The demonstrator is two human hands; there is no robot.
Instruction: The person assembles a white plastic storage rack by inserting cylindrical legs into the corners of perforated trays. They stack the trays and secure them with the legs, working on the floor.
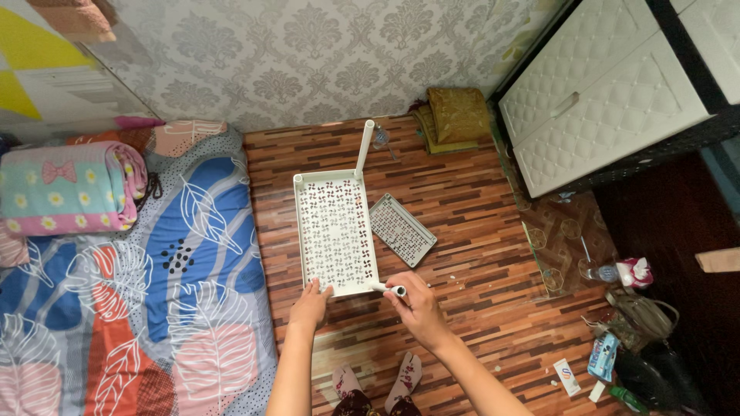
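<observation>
head view, looking straight down at a wood-pattern floor [462, 231]. a white perforated plastic shelf tray [336, 231] lies flat on the floor, long side running away from the person, with a pinwheel cut-out pattern across its face. a white tube leg [364, 146] stands out from its far right corner. the left hand [311, 304] rests on the tray's near edge, towards the left corner, fingers laid over the rim rather than wrapped around anything. the right hand [416, 302] is closed on a short white tube [390, 290] at the tray's near right corner; the tube's open end points right.

just beside the tray on its right lies a smaller grey perforated panel [401, 229], turned at an angle, touching or nearly touching the tray's side; which one cannot be told. to the left a mattress with a leaf-print sheet [154, 293] lines the floor, a rolled blanket [65, 189] on it. folded olive cloths [455, 117] sit by the wallpapered wall, next to a white quilted cabinet [609, 100]. bags and bottles [624, 323] crowd the near right. the person's feet [378, 385] show at the bottom edge.
</observation>
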